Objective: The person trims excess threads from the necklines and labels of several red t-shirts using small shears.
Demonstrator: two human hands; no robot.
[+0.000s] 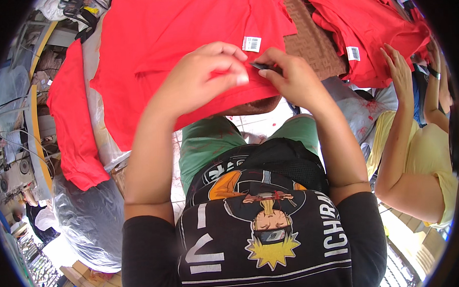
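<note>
The bare left hand (207, 78) is blurred, the outlines of its fingers soft near the near edge of the brown patterned tabletop (314, 31). The bare right hand (294, 76) hides most of a small black tool (261, 66), so its kind cannot be told. The wide bright-red fabric (195, 23) is cut off by the upper picture edge and hides much of the tabletop. Beyond the tabletop's right edge, a co-worker in pale yellow clothing (422, 149) is cut off by the dark rim.

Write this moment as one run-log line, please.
left hand: fingers parted over red cloth | right hand: holds dark tool | white label: on cloth, near both hands
</note>
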